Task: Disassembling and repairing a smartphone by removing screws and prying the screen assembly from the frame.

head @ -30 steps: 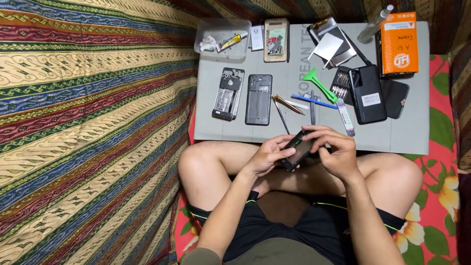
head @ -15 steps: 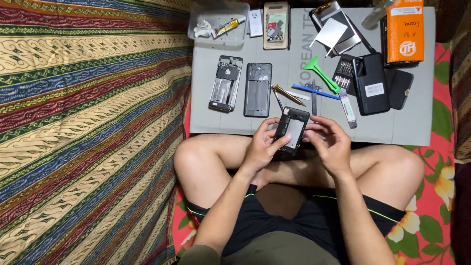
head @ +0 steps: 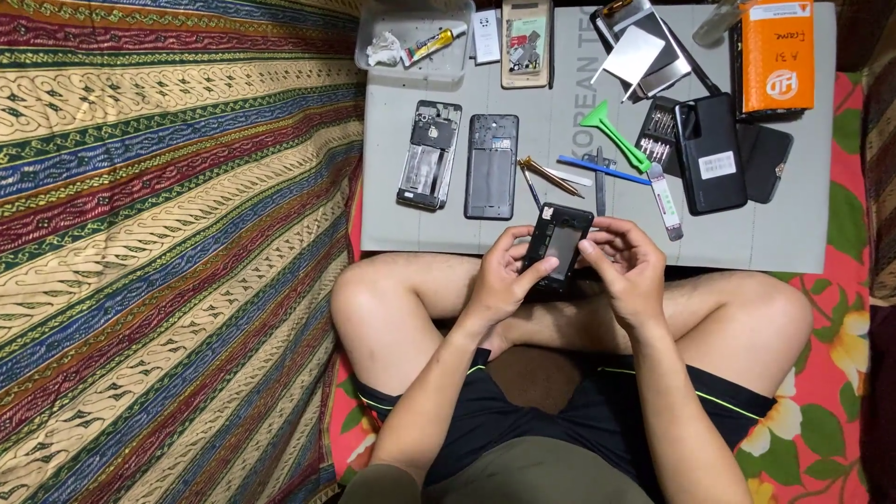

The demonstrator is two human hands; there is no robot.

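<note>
My left hand [head: 499,280] grips phone frame [head: 558,245] w/ its long axis pointing away from me; right hand [head: 627,269] pinches its right edge, both equally close.

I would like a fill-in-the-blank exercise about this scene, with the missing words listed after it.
1. Both hands, the left hand and the right hand, hold a black ____.
2. The pry tool on the grey mat is coloured ____.
3. The orange box lies at the mat's far ____ corner.

Missing words: phone; green; right
</note>
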